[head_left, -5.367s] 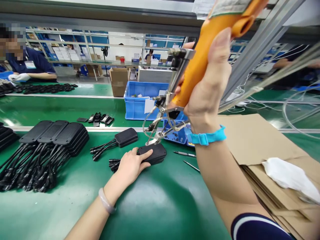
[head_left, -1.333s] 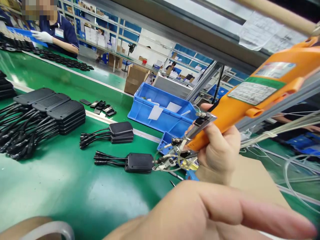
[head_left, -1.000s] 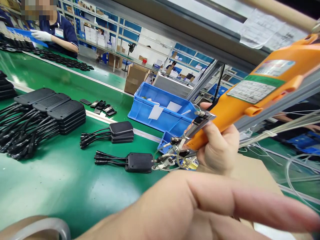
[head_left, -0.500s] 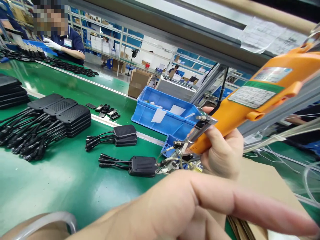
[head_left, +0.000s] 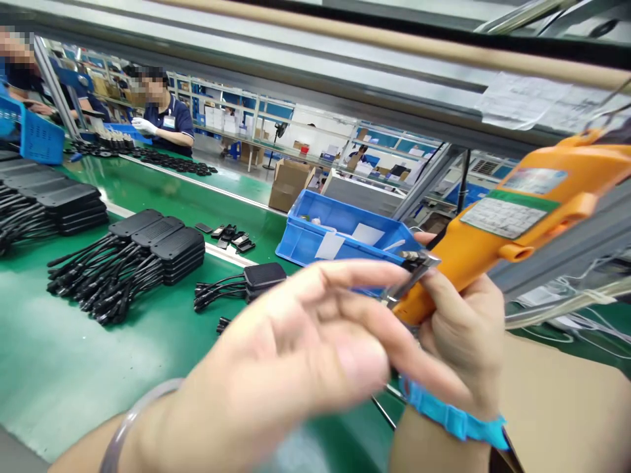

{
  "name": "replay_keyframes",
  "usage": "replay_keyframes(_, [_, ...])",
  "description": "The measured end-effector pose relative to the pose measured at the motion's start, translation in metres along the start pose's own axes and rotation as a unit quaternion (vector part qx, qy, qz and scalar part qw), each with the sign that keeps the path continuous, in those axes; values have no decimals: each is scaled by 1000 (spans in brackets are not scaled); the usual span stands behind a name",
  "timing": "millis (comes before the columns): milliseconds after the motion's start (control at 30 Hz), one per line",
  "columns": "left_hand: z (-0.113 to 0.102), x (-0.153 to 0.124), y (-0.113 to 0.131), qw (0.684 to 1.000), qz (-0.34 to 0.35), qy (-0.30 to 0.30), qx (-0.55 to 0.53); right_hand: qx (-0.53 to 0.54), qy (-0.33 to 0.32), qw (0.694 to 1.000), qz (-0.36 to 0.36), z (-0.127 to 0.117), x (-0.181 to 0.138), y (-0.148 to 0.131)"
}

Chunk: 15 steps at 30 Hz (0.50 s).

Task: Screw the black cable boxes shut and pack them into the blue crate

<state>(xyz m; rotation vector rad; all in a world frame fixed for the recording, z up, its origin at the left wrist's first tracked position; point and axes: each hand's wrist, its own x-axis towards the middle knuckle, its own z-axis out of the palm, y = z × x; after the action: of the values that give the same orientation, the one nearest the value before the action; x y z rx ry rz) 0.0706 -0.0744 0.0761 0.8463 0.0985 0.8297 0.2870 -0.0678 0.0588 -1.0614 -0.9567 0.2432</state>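
My right hand [head_left: 466, 328], with a bright blue strap round its wrist, is wrapped around the lower end of an orange handheld tool [head_left: 493, 230]. The tool slants up to the right, carries pale labels, and has a metal bracket [head_left: 417, 272] near its lower tip. My left hand [head_left: 300, 355], wearing a clear bracelet, crosses in front with fingers apart and slightly blurred. Its fingertips overlap the bracket and my right hand in view; whether they touch, I cannot tell. Behind the left hand, black flat boxes with cables [head_left: 263, 276] are partly hidden.
Stacks of black cabled boxes [head_left: 177, 253] lie on the green bench [head_left: 64, 368] at left. A blue bin [head_left: 340, 230] stands behind my hands, with cardboard [head_left: 562, 394] at lower right. Across the bench sits a person [head_left: 170, 121] in white gloves. A metal beam runs overhead.
My left hand has risen and turned, its fingers now across the tool's lower end. The right hand still holds the orange tool. The view has shifted, revealing more of the left side.
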Motion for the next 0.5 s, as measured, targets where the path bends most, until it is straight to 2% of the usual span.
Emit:
replay_keyframes(100, [-15, 29, 6, 996, 48, 68, -28, 23, -14, 1000, 4, -4, 1, 4])
replay_keyframes(233, [-40, 58, -1, 989, 44, 136, -40, 38, -39, 998, 42, -9, 3, 8])
replay_keyframes(333, [-48, 64, -5, 986, 51, 152, -35, 39, -47, 997, 53, -10, 4, 9])
replay_keyframes(500, [-47, 62, -4, 985, 58, 161, -29, 34, -51, 997, 52, -10, 4, 9])
